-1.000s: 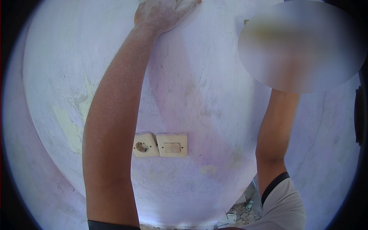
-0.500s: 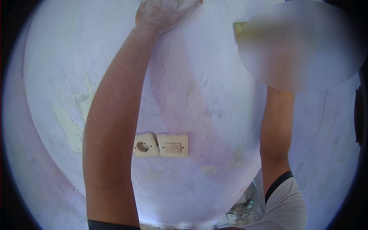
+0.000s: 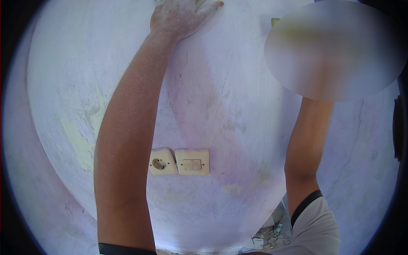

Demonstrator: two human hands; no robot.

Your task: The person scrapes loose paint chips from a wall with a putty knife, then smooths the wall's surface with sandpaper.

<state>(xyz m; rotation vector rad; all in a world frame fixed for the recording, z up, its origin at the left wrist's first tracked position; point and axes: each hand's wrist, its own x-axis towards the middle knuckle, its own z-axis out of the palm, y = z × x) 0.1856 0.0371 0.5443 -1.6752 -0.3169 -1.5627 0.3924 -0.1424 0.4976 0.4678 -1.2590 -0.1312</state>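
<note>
Since the earlier frame, the right forearm (image 3: 309,140) and a yellow-green piece (image 3: 275,21) have shifted rightward. A blurred oval (image 3: 335,63) hides the right hand and the rest of the piece; its finger spread cannot be told. The dusty left hand (image 3: 175,19) rests against the wall (image 3: 238,85), thumb angled out, other fingers cut off above; whether they hold anything is unclear.

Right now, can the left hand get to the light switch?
Probably yes, if it comes down: the left hand is higher up the wall, and nothing covers the light switch. The left forearm hides only an edge of the socket beside it.
</note>
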